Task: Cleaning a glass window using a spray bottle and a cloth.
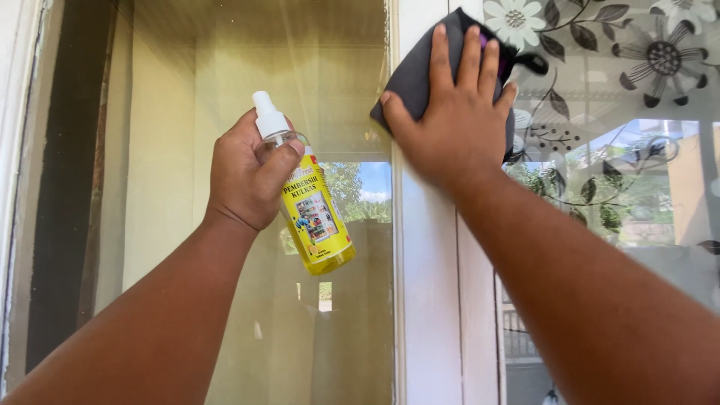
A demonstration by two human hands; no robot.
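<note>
Left hand (247,176) clenched round yellow-labelled spray bottle (311,206), nozzle at twelve o'clock; right hand (457,112) spread flat, pressing dark cloth (416,71) against white window frame (427,285).

Yellow-labelled spray bottle (311,206) in left hand (244,169)

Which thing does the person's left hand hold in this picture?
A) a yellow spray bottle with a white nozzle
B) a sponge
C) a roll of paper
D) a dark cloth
A: the left hand is wrapped around the neck of the yellow spray bottle, raised before the window pane, while the right hand presses the dark cloth flat on the white frame.
</note>
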